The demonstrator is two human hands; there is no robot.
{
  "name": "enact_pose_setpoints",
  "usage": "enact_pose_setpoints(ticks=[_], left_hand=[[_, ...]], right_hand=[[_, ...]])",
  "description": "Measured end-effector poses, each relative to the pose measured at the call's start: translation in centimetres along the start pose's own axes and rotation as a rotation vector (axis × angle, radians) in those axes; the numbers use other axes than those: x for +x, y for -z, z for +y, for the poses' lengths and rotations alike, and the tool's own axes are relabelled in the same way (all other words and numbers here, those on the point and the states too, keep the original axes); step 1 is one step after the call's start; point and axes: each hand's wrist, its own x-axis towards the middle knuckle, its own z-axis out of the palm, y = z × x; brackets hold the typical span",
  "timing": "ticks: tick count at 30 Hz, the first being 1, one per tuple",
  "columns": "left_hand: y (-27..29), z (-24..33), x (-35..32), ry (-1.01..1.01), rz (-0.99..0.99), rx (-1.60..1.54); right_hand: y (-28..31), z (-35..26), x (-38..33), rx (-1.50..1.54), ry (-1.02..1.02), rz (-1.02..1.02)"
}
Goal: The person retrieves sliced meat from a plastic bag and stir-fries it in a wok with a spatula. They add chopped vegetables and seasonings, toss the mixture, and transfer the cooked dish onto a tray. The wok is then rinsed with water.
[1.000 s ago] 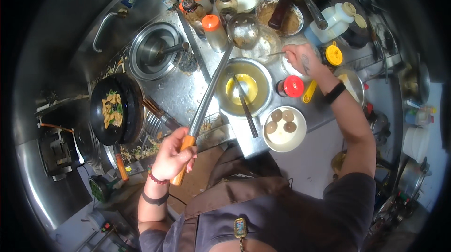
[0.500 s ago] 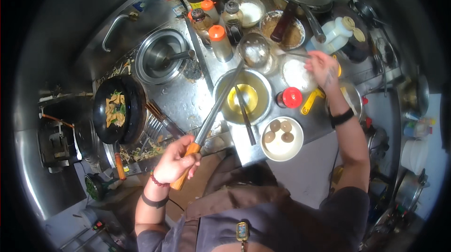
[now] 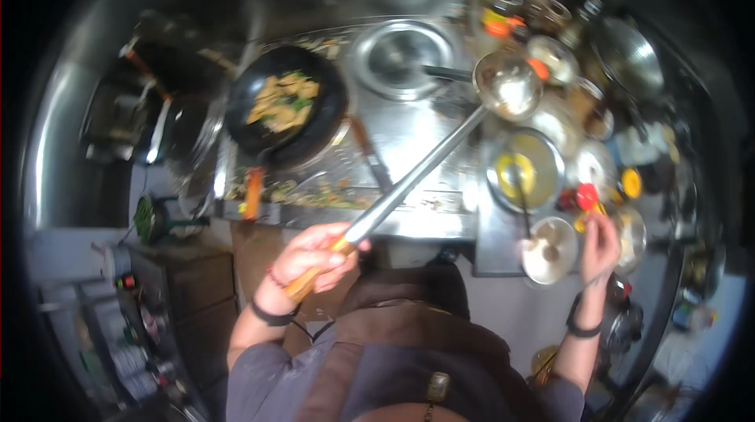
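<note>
Stainless cooking station (image 3: 409, 139) with a black wok (image 3: 285, 111) of stir-fried food at left and seasoning bowls at right; the ladle (image 3: 510, 85) hangs between them, its bowl above the counter. Left hand (image 3: 313, 258) is clamped on the ladle's wooden handle, so the step appears to be seasoning, the next move calling for a level swing to the wok; right hand (image 3: 601, 243) rests by a small steel bowl (image 3: 549, 249), its finger state blurred and impossible to tell

Dim, motion-blurred fisheye view with dark bent edges; glare glints off the steel counter (image 3: 409, 135).
</note>
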Motion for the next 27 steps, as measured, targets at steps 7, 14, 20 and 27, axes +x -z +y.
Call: enact_pose_setpoints(ticks=[7,14,20,27], left_hand=[[10.5,-1.3,-0.1,-0.294,-0.045,0.210],[26.6,2.5,-6.2,-1.008,1.084,1.260],[32.9,0.2,-4.0,-0.273,0.381,-0.278],[27.4,0.1,-13.9,-0.230,0.454,-0.183]], right_hand=[[-28.8,-22.4,-13.8,1.323,-0.827,-0.931],[-40.1,-21.7,-9.1,0.325,-0.290,-0.809],[-45.4,-20.7,-9.5,-0.221,0.339,-0.843],[-26.3,-22.8,-6.5,-0.487,0.122,-1.108]])
